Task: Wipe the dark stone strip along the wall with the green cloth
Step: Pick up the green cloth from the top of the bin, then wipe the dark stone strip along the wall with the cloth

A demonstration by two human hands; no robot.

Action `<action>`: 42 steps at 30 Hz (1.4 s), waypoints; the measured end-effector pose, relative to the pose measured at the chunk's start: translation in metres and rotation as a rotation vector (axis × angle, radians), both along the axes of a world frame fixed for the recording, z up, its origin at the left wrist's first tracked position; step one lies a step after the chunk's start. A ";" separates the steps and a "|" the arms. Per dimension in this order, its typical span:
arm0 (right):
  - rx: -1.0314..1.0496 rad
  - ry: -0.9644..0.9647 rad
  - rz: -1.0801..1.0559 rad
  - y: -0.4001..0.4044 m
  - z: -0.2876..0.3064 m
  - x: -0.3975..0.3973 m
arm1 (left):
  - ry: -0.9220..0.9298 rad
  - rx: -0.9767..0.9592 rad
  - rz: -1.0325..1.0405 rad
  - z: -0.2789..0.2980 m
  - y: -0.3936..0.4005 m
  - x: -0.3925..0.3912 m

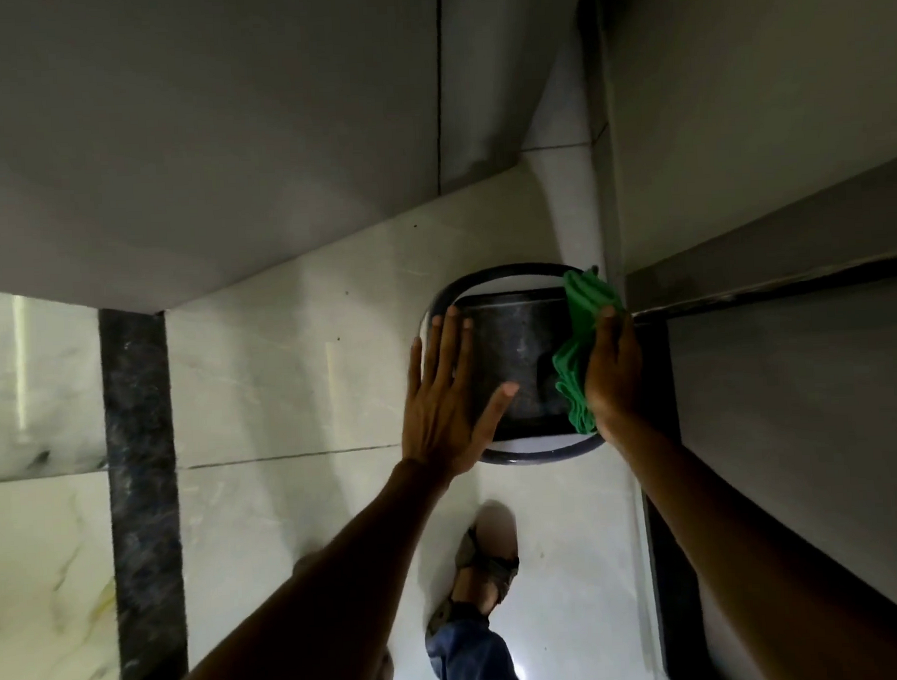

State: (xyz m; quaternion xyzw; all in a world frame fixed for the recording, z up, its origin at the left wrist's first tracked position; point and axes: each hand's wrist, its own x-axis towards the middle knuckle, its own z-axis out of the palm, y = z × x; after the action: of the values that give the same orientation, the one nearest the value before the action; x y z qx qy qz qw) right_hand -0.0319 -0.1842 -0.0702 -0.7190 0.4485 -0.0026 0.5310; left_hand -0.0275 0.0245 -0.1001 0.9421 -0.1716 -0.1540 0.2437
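Cloth (584,303) under right hand (612,371), left hand (444,401) to its left

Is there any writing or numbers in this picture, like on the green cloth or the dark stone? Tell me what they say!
None: no words, numbers or signs show anywhere.
The green cloth under the right hand is plain.
The dark stone top under the left hand carries only speckles.
The sandal is too dim to show any brand.

Left hand (446,391) spread flat, right hand (612,368) flat too.
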 end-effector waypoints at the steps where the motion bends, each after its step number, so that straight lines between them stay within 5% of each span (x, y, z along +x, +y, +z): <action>1: 0.023 0.003 -0.012 0.006 0.010 0.002 | 0.012 0.000 0.029 0.008 0.012 -0.001; 10: 0.086 0.036 0.175 0.113 0.086 0.012 | 0.021 0.013 0.321 0.057 0.148 -0.029; 22: 0.237 -0.068 0.540 0.330 0.081 0.015 | 0.092 0.030 0.777 0.068 0.320 -0.122; 31: 0.231 -0.025 1.053 0.485 0.021 -0.033 | 0.103 0.074 1.071 0.013 0.445 -0.220; 42: 0.186 -0.075 1.202 0.604 -0.081 -0.072 | 0.147 0.094 1.346 -0.103 0.520 -0.313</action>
State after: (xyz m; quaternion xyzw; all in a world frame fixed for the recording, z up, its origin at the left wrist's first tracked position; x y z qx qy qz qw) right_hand -0.1042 0.4202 -0.1508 -0.7962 -0.0564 0.3115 0.5156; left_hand -0.3405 0.5447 -0.2029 0.8403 0.4760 -0.0396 0.2564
